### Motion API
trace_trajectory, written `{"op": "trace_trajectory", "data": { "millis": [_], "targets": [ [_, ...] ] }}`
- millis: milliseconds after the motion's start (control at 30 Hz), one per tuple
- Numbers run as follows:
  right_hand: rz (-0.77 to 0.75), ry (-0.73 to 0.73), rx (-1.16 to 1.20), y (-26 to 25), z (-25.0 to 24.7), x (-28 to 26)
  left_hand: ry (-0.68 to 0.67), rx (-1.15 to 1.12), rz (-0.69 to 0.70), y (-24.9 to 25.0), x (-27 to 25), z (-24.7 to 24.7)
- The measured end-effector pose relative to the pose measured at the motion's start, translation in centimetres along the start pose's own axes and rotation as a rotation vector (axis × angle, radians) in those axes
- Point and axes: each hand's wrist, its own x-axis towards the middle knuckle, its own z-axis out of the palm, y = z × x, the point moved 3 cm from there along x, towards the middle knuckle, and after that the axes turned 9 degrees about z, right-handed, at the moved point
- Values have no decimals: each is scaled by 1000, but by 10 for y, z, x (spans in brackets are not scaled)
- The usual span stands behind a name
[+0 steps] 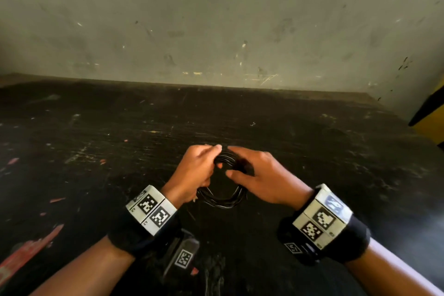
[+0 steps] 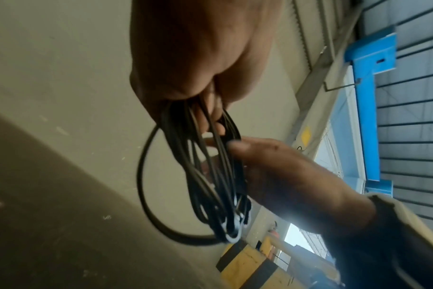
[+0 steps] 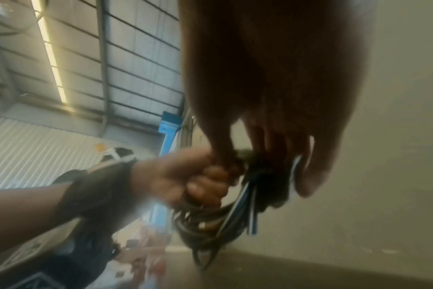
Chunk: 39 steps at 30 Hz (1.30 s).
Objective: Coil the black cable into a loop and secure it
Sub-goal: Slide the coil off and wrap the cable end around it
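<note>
The black cable is wound into a small coil of several turns, held just above the dark bench between both hands. My left hand grips the coil's left side, fingers curled round the strands. My right hand holds the right side, thumb and fingers closed on the bundle. In the left wrist view one wider turn of the cable bulges out from the bundle. A short pale piece shows at the coil's far end; what it is cannot be made out.
The black worktop is scratched and flecked with paint, with red marks at its left. A grey scuffed wall rises close behind it. A yellow and black striped post stands at the right edge.
</note>
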Motion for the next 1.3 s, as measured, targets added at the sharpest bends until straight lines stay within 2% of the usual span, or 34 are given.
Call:
{"op": "trace_trajectory", "data": {
  "millis": [67, 200, 300, 367, 467, 600, 700, 800, 867, 933, 1000, 1133, 1300],
  "targets": [
    [-21, 59, -55, -1, 7, 5, -31, -17, 22, 3, -2, 2],
    [79, 186, 153, 14, 12, 8, -16, -187, -28, -8, -13, -7],
    [123, 224, 225, 20, 22, 8, 16, -397, -101, -26, -22, -6],
    [147, 187, 265, 22, 31, 9, 88, -481, -115, -30, -23, -4],
    [197, 59, 314, 18, 38, 8, 154, -277, -43, -28, -20, -10],
    [116, -29, 185, 5, 39, 8, 76, 35, 53, -22, -18, -15],
    [53, 71, 110, 4, 41, 10, 74, 2, 44, -21, -16, -15],
    [93, 134, 116, 9, 43, 11, 118, -41, -10, -30, -19, -15],
    [113, 126, 115, 12, 45, 10, 162, -94, -103, -36, -23, -16],
    [108, 87, 98, 12, 50, 10, 211, -263, -195, -38, -25, -18],
    [92, 48, 73, 10, 58, 11, 277, -323, -206, -36, -26, -24],
    [91, -36, 28, 0, 81, 13, 354, -109, -126, -36, -33, -45],
    [58, -116, -59, -16, 114, 25, 329, 21, -184, -50, -52, -81]
  ]
}}
